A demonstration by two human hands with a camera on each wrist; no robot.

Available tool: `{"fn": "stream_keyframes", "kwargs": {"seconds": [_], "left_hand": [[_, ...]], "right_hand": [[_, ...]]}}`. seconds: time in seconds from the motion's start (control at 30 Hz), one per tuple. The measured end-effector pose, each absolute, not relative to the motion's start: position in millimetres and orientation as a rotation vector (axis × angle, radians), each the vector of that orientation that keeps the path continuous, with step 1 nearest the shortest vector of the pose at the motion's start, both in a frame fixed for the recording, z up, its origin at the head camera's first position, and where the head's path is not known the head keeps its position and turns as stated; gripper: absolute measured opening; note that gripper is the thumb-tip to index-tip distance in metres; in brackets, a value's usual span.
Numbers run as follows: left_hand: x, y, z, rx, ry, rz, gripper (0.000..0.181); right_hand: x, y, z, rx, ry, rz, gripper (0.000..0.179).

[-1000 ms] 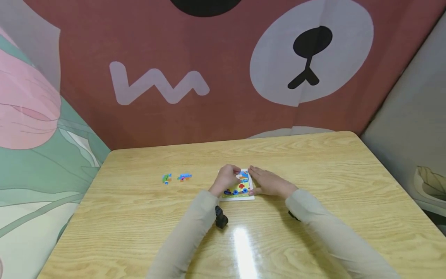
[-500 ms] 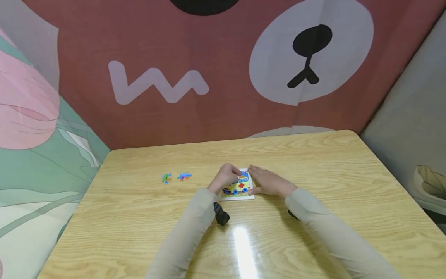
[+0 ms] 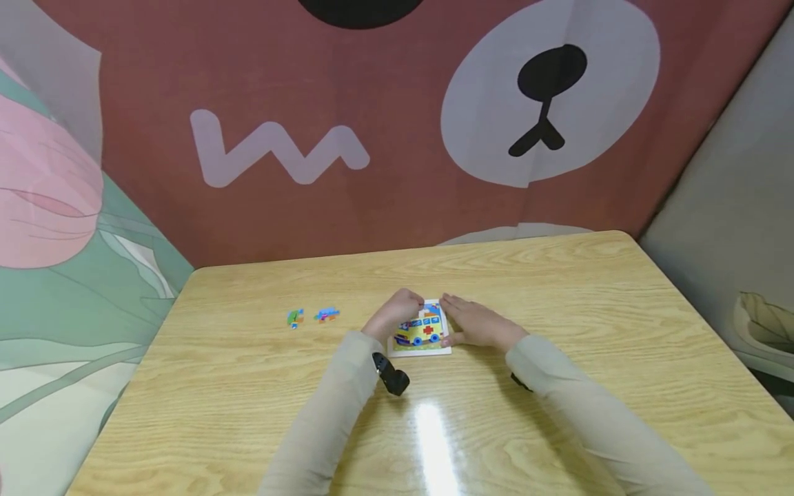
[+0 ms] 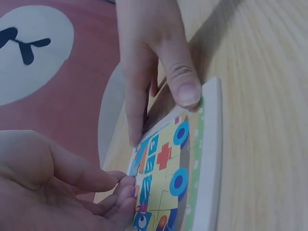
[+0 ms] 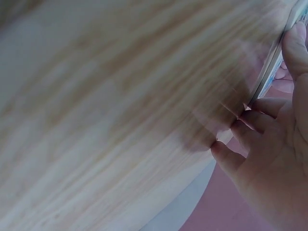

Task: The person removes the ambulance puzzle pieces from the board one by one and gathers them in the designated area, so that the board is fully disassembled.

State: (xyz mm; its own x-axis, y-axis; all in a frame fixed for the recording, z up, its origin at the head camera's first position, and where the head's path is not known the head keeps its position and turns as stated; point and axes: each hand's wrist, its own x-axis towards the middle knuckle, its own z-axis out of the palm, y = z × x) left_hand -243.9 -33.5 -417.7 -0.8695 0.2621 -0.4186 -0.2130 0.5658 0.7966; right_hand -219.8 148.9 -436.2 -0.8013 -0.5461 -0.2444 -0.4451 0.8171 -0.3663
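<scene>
A jigsaw puzzle (image 3: 419, 337) in a white frame lies mid-table, showing a yellow ambulance with blue wheels and a red cross. A pale gap shows near its far edge. My left hand (image 3: 394, 313) is over its far left part, thumb and fingers bent together at the board in the left wrist view. They pinch a puzzle piece, mostly hidden by the fingertips. On the right side, my right hand (image 3: 479, 325) lies with fingers extended, thumb (image 4: 188, 94) resting on the frame's edge and fingertips along the far side.
To the left on the wooden table (image 3: 248, 399) lie loose puzzle pieces, a green one (image 3: 295, 317) and a blue one (image 3: 327, 314). A black wrist camera (image 3: 392, 375) hangs below the left sleeve. A wall with a bear print (image 3: 372, 213) stands behind the table.
My left hand has shifted slightly left and turned, its fingertips moving along the puzzle's far edge and uncovering more of the ambulance. The right hand stays in place.
</scene>
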Motion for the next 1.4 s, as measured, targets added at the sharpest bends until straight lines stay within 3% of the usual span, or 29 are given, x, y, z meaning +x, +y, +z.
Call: {"fn": "stream_keyframes", "kwargs": {"seconds": [0.27, 0.43, 1.4], "left_hand": [[-247.3, -36.8, -416.2, 0.015, 2.222, 1.367, 0.036], [-248.2, -37.1, -415.4, -0.009, 2.186, 1.398, 0.045], [-243.5, -28.8, -419.3, -0.147, 2.332, 1.374, 0.031]], "right_hand": [[-219.3, 148.6, -435.1, -0.723, 2.654, -0.428, 0.086], [-218.7, 148.5, -434.6, -0.725, 2.654, -0.435, 0.087], [-219.2, 148.6, -435.6, -0.716, 2.653, -0.434, 0.086]]}}
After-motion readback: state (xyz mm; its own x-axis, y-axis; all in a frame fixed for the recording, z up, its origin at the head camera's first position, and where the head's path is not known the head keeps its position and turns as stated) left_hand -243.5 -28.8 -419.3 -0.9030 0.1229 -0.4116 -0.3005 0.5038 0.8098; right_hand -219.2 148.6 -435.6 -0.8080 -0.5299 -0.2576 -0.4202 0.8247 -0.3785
